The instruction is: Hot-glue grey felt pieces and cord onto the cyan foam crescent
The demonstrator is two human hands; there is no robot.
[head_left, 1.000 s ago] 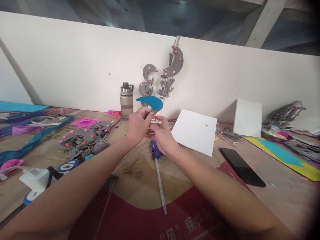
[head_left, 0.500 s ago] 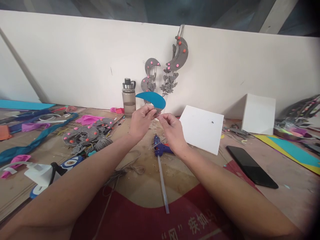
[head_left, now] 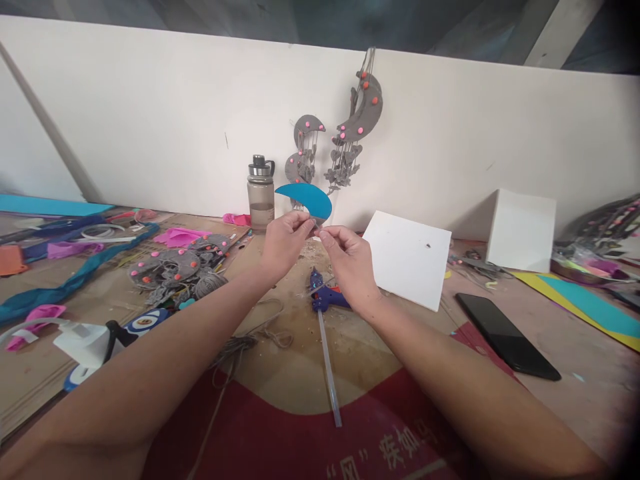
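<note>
Along the left edge of the frame, a teal strip (head_left: 60,288) and pink scraps (head_left: 180,237) lie on the desk (head_left: 300,360), with a pile of grey crescents (head_left: 173,270) dotted pink just right of them. At lower left sits a white tape holder (head_left: 83,341). Left of centre, against the white wall (head_left: 150,127), stands a grey water bottle (head_left: 261,193); grey moon mobiles (head_left: 350,133) hang beside it, directly behind the hands. At centre, the left hand (head_left: 286,241) pinches the lower edge of a blue crescent (head_left: 306,198) between fingers and thumb, holding it raised above the desk. The right hand (head_left: 350,263) touches the same spot, its fingers pinched on something thin that I cannot make out. Below them lie a blue glue gun (head_left: 323,297) and its clear glue stick (head_left: 330,370), with loose string (head_left: 255,340) to the left. Right of centre, a white board (head_left: 407,257) lies tilted, then a black phone (head_left: 507,337), a white box (head_left: 520,230), and yellow and teal sheets (head_left: 590,307) at far right.
</note>
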